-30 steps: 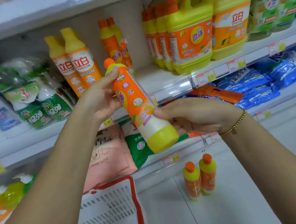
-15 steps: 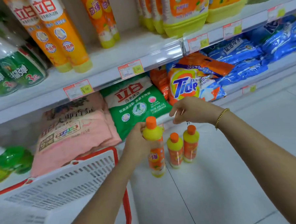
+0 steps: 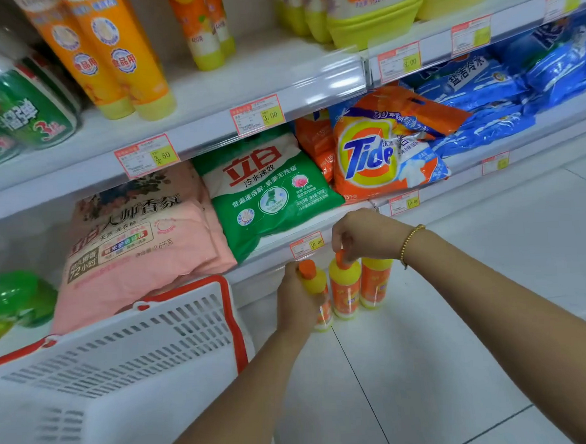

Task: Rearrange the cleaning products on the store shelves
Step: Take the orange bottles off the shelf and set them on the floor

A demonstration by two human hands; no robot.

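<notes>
Three small yellow and orange detergent bottles stand in a row on the white tiled floor in front of the bottom shelf. My left hand (image 3: pixel 297 299) grips the left bottle (image 3: pixel 317 285) around its body. My right hand (image 3: pixel 365 233) is over the middle bottle (image 3: pixel 344 288) and the right bottle (image 3: pixel 376 283), with its fingers curled at the middle bottle's orange cap. The right bottle's cap is hidden behind that hand.
A white basket with a red rim (image 3: pixel 228 313) stands at the lower left. Bags of washing powder lie on the bottom shelf: pink (image 3: pixel 133 237), green (image 3: pixel 269 192), Tide (image 3: pixel 380 156), blue (image 3: pixel 502 102). Taller bottles (image 3: pixel 116 58) stand on the shelf above.
My left hand has brought the bottle down from in front of the shelves and stood it on the floor beside the other two. My right hand came down onto the middle bottle's cap.
</notes>
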